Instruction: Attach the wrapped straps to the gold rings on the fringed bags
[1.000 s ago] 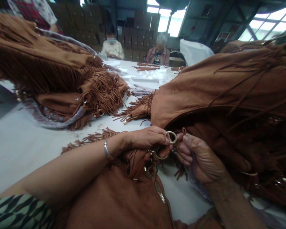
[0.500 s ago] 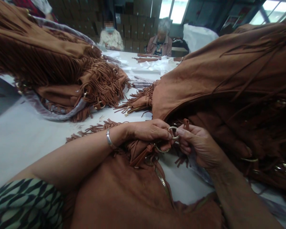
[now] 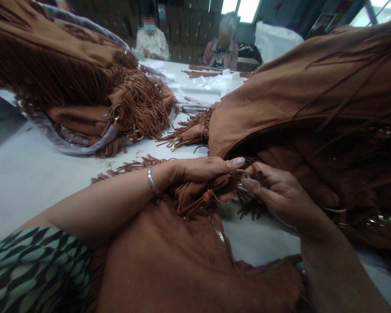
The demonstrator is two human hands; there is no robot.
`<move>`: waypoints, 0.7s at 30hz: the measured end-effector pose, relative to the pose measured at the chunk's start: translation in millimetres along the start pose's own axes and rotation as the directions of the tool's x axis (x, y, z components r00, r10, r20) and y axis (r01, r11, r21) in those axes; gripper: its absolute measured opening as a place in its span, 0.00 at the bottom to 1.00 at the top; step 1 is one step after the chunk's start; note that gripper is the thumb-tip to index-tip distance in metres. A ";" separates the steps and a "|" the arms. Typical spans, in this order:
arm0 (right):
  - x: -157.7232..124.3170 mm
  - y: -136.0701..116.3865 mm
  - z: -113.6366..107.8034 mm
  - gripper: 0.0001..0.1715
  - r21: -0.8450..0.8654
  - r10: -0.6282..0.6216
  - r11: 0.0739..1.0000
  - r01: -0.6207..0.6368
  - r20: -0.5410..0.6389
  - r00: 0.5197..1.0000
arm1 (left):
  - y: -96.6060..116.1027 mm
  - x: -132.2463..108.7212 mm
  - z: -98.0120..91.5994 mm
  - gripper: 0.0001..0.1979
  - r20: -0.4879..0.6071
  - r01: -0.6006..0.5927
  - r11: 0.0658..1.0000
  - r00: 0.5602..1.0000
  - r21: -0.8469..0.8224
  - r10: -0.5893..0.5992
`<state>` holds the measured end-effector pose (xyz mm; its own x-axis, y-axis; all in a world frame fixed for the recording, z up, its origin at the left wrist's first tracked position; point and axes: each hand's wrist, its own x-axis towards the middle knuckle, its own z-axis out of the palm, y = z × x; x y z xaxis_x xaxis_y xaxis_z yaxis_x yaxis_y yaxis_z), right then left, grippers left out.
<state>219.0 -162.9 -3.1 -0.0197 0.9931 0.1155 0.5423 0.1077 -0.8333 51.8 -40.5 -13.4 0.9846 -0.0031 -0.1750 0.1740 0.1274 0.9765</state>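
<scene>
At the far left a pile of fringed bags [image 3: 84, 87] lies heaped on the pale tabletop [image 3: 26, 174], their tassels spilling toward the middle. The person's patterned sleeve [image 3: 29, 269] enters at the near left, and the forearm, with a silver bracelet [image 3: 150, 182] at the wrist, reaches across to the left hand [image 3: 202, 169]. Its fingers are clenched over the gathered top corner of the near bag [image 3: 169, 261], thumb stretched out flat to the right. Just beyond that thumb tip sits the metal ring [image 3: 239, 173], half hidden between the two hands and attached to the bag's corner, above the zipper [image 3: 220, 237] that runs back toward the person. The ring lies right of the left hand and left of the right hand [image 3: 276, 191], touching both; the right hand's fingertips pinch it from the right, so that hand has the closer hold. Farther right a large brown bag [image 3: 313, 100] rises over the hands. At the far end two co-workers [image 3: 151, 41] sit behind white scraps [image 3: 211, 82].
</scene>
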 end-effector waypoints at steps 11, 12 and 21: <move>-4.1 -7.4 8.0 0.08 -0.454 -0.239 0.875 0.170 -0.097 0.966 | -5.4 5.3 -2.1 0.31 -0.018 0.003 0.998 1.000 -0.055 -0.004; -4.6 -8.1 7.5 0.08 -0.516 -0.284 0.833 0.199 -0.090 0.955 | -5.9 5.8 -2.0 0.29 -0.048 0.002 0.998 0.999 -0.060 -0.004; -3.9 -3.0 15.9 0.10 -0.298 -0.156 0.951 0.084 -0.228 0.961 | -7.2 7.3 -9.5 0.27 -0.114 -0.102 0.994 0.988 0.044 0.106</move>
<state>204.2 -166.4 -9.7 0.0879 0.9272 0.3642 0.7645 0.1716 -0.6214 57.5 -32.0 -22.9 0.9888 0.1236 -0.0838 0.0738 0.0833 0.9938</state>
